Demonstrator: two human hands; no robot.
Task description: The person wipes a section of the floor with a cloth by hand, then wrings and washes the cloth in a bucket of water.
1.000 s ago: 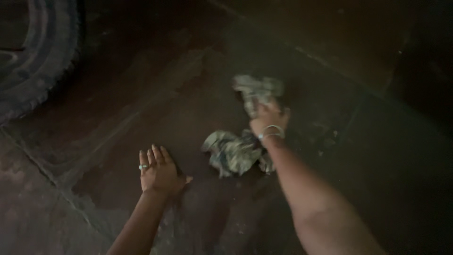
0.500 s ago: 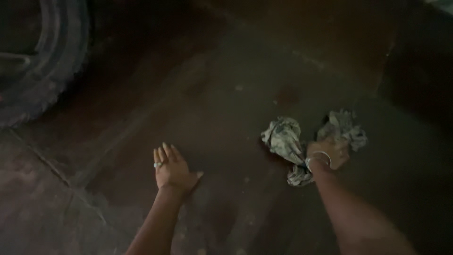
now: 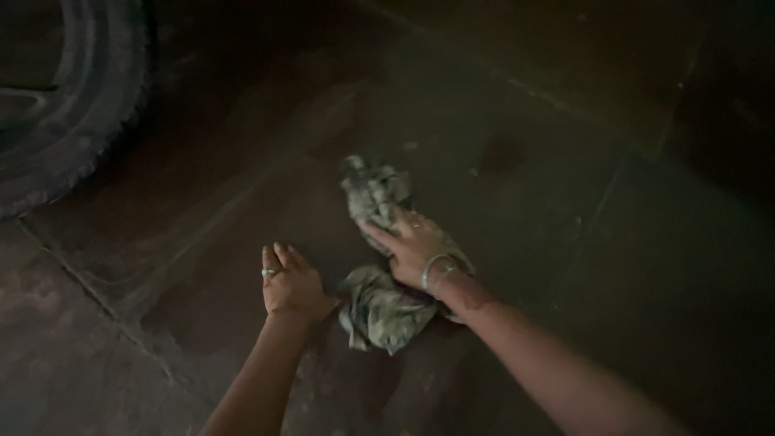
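Your right hand (image 3: 410, 246) presses fingers-spread on the rag (image 3: 379, 303); your left hand (image 3: 291, 284) lies flat, holding nothing, just left of it. Dark, damp-looking floor (image 3: 525, 202) under both. Ridged rubber tyre (image 3: 56, 105) far left. Rag: crumpled, mottled cloth, long axis running away from you, under right palm.

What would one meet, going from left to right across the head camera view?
Dark ribbed rubber tyre → left hand with a ring, flat on the dark floor → crumpled grey-green cloth rag → right hand with bangles at the wrist, pressing on the rag.
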